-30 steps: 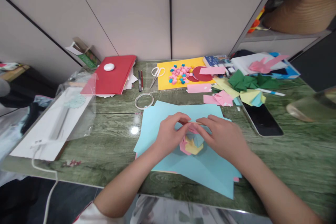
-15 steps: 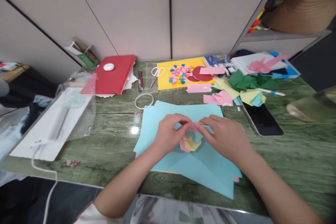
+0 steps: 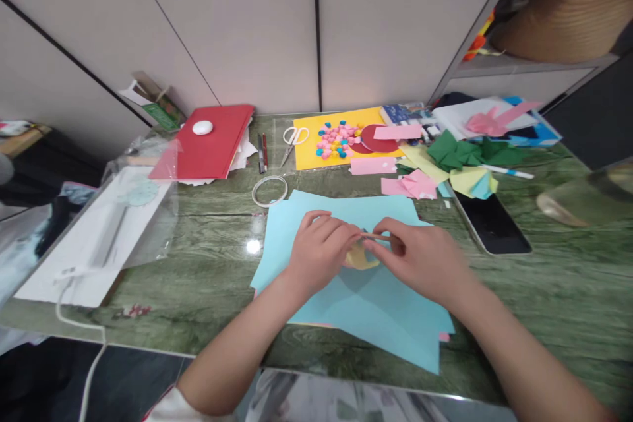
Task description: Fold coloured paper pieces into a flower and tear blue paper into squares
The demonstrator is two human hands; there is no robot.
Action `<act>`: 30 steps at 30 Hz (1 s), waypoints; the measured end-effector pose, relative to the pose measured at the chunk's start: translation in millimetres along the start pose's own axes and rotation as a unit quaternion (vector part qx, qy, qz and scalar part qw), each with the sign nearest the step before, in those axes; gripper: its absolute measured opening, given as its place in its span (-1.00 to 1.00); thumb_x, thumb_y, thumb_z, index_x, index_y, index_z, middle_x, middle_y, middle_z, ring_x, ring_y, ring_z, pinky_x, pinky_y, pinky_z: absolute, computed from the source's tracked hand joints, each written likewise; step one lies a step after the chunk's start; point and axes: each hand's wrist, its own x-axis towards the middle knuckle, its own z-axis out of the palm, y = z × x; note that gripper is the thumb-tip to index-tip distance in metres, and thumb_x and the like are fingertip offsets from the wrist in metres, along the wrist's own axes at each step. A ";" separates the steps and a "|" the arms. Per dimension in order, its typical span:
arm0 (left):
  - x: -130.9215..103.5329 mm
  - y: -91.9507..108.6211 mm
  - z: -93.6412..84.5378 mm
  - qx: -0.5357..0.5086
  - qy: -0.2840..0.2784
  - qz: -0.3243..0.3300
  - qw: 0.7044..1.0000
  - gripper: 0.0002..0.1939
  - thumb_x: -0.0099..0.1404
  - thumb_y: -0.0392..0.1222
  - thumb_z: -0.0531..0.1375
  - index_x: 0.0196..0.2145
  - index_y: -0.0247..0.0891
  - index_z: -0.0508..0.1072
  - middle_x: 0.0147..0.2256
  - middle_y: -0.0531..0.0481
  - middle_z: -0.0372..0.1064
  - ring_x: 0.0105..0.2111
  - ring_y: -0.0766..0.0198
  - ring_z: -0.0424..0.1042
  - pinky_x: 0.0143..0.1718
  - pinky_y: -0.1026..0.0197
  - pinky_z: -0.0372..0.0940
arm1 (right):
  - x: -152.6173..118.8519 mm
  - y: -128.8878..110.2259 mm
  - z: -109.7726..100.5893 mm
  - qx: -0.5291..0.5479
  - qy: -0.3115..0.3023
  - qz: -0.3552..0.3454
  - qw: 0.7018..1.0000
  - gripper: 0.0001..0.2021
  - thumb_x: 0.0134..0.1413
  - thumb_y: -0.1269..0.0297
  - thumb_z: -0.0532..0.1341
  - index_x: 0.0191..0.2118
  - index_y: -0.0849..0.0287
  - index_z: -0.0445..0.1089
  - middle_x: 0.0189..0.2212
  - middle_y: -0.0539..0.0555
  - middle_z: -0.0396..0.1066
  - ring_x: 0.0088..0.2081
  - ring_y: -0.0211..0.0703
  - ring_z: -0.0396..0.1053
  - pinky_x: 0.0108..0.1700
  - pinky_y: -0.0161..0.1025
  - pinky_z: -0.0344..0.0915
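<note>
My left hand (image 3: 321,250) is closed on the left side of a small folded paper piece (image 3: 361,258), which shows yellow, pink and a little blue. My right hand (image 3: 422,260) pinches a thin pinkish strip (image 3: 376,236) at the right of that piece. Both hands are above light blue paper sheets (image 3: 376,316) stacked on the green table. My left fingers hide much of the folded piece. Beyond the hands are pink paper pieces (image 3: 415,184) and a white ring of tape (image 3: 270,190).
Scissors (image 3: 295,137) and two pens lie behind the tape. Small coloured pieces rest on a yellow sheet (image 3: 306,151). A red folder (image 3: 208,145) is at the back left. To the right are a phone (image 3: 494,221), green paper shapes (image 3: 455,151) and a clear container (image 3: 583,201).
My left hand has turned over the folded piece and covers more of it. My right fingers have shifted slightly, and the strip between the hands now shows edge-on.
</note>
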 end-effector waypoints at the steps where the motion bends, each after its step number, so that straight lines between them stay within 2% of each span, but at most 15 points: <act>1: 0.4 -0.6 -0.1 0.004 0.000 0.001 1.000 -0.96 0.26 -0.26 0.10 -0.35 -0.21 0.35 -0.43 0.12 0.46 -0.41 0.38 0.38 -0.08 0.17 0.13 | -0.3 -0.4 0.5 0.008 0.009 -0.006 1.000 -0.73 0.06 -0.01 0.06 -0.36 0.06 0.33 -0.66 -0.11 0.33 -0.60 -0.27 0.29 -0.54 -0.34 -0.04; 6: 2.1 -1.9 0.0 -0.014 -0.014 -0.007 1.000 -0.95 0.29 -0.24 0.08 -0.33 -0.23 0.31 -0.39 0.11 0.45 -0.38 0.39 0.37 -0.09 0.18 0.14 | -1.7 1.2 4.7 0.003 0.089 -0.056 0.994 -0.79 0.08 0.10 0.09 -0.26 0.11 0.30 -0.46 -0.06 0.41 -0.52 -0.29 0.33 -0.47 -0.34 0.05; 14: 2.4 -0.1 2.1 -0.001 -0.050 -0.013 0.999 -0.90 0.30 -0.20 0.06 -0.36 -0.24 0.30 -0.39 0.11 0.45 -0.38 0.36 0.34 -0.10 0.16 0.13 | -2.1 4.2 6.5 -0.010 0.128 -0.091 0.988 -0.80 0.10 0.12 0.09 -0.28 0.13 0.32 -0.52 -0.07 0.37 -0.50 -0.29 0.32 -0.46 -0.34 0.05; 20: 2.0 -0.1 1.7 -0.001 -0.068 -0.015 0.998 -0.89 0.31 -0.22 0.05 -0.36 -0.24 0.31 -0.37 0.10 0.45 -0.37 0.36 0.33 -0.10 0.16 0.13 | -2.3 2.4 5.9 -0.028 0.134 -0.108 0.985 -0.79 0.12 0.16 0.08 -0.41 0.15 0.34 -0.59 -0.07 0.30 -0.59 -0.35 0.20 -0.49 -0.33 -0.01; 25: 4.8 2.3 -4.0 0.004 -0.111 -0.026 0.993 -0.90 0.30 -0.23 0.05 -0.36 -0.24 0.31 -0.34 0.08 0.44 -0.32 0.32 0.34 -0.06 0.13 0.11 | -1.2 2.3 6.9 -0.066 0.149 -0.126 0.979 -0.76 0.13 0.18 0.06 -0.45 0.15 0.35 -0.62 -0.06 0.27 -0.58 -0.33 0.20 -0.50 -0.31 -0.06; 30: 6.2 10.3 -12.3 0.015 -0.127 -0.032 0.991 -0.96 0.24 -0.31 0.09 -0.38 -0.26 0.32 -0.36 0.05 0.41 -0.32 0.28 0.32 -0.15 0.13 0.15 | -0.5 -1.5 7.6 -0.110 0.160 -0.169 0.966 -0.76 0.11 0.22 0.08 -0.51 0.15 0.35 -0.65 -0.06 0.24 -0.58 -0.32 0.16 -0.47 -0.28 -0.07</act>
